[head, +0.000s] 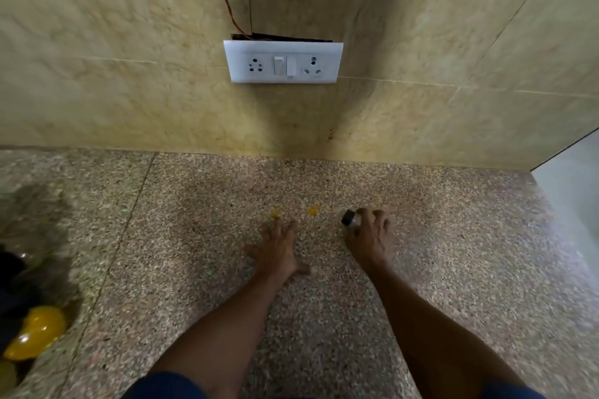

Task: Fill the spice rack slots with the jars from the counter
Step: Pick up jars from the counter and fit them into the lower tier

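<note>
My right hand (371, 238) is shut on a small clear spice jar (351, 220) with a black lid, tilted so the lid points up and left, just above the speckled granite counter (194, 220). My left hand (279, 248) lies flat on the counter with fingers spread, holding nothing. Two small yellow spots of spilled spice (312, 210) lie on the counter just beyond my left fingertips. No spice rack is in sight.
A tiled wall rises behind the counter with a white socket-and-switch plate (283, 62) and a brown wire above it. At the far left edge sit a yellow object (37, 335) and dark blurred things. A pale surface (573, 185) borders the right.
</note>
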